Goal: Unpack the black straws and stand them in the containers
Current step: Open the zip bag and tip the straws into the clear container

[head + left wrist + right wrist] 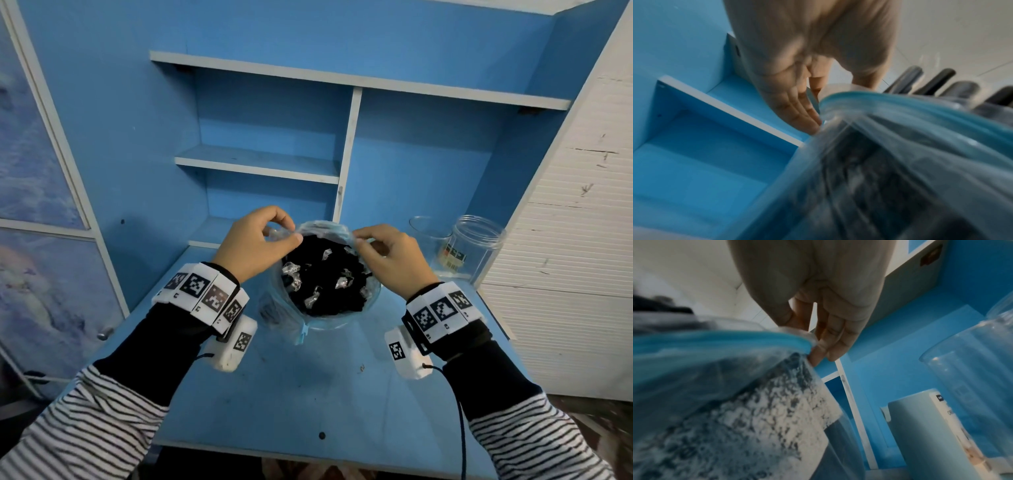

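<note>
A clear plastic bag (301, 329) with a blue zip edge stands on the blue desk, its mouth pulled wide. Inside it a dense bundle of black straws (325, 277) points up, several with clear wrapper tips. My left hand (260, 243) pinches the bag's left rim (838, 97), and my right hand (383, 250) pinches the right rim (795, 340). Straw ends (937, 81) stick out above the zip edge in the left wrist view. Two clear containers stand at the back right: a glass (428, 236) and a wide-mouthed jar (476, 246).
The blue desk top (308, 387) stretches toward me in front of the bag. Blue shelves (260, 161) rise behind it. A white panelled wall (575, 222) closes the right side. A pale box (931, 426) stands by the jars in the right wrist view.
</note>
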`<state>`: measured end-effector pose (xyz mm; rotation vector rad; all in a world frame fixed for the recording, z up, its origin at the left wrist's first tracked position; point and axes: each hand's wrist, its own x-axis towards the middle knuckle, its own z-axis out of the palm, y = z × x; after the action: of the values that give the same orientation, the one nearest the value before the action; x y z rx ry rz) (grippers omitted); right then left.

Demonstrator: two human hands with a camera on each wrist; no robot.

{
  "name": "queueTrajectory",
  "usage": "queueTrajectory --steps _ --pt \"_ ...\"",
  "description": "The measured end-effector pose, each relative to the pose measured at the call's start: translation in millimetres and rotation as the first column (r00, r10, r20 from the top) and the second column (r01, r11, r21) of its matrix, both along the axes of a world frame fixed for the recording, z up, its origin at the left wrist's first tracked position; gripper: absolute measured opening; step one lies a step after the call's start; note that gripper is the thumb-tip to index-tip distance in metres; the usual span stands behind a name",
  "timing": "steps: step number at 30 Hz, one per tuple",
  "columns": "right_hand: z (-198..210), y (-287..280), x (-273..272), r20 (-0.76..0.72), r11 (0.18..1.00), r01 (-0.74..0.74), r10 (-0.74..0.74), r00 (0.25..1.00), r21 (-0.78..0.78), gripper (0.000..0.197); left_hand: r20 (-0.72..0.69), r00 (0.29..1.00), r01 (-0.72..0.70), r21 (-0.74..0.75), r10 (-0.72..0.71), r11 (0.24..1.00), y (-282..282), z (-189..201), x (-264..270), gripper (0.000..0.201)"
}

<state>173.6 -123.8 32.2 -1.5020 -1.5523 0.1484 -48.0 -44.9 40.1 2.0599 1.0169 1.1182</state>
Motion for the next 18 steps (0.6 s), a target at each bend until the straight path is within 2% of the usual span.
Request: queueTrajectory --steps 4,7,10,14,18 --pt "1 3 -2 0.2 1.0 0.007 -0.006 0.98 -0.004 0.019 -0.053 0.998 0.03 0.04 -0.028 0.999 1 8 -1 0.014" --pt "4 5 -3 0.267 0.999 -0.021 0.011 0.964 0.032 0.018 -0.1 0.995 0.02 0.02 -0.018 1.0 -1 9 2 0.016" --pt "6 5 -3 0.235 0.997 -0.073 0.076 0.969 -0.02 0.021 -0.115 0.993 0.04 -0.01 -0.041 0.999 -1 6 2 0.016" --pt "10 9 2 0.197 0.979 -0.086 0.123 0.973 -0.185 0.033 -0.134 0.989 0.065 -0.032 -0.069 0.997 0 4 3 0.017" --pt "10 12 0 0.123 0.959 -0.107 0.143 0.982 -0.263 0.04 -0.14 0.987 0.071 -0.079 -0.081 0.994 1 3 6 0.005"
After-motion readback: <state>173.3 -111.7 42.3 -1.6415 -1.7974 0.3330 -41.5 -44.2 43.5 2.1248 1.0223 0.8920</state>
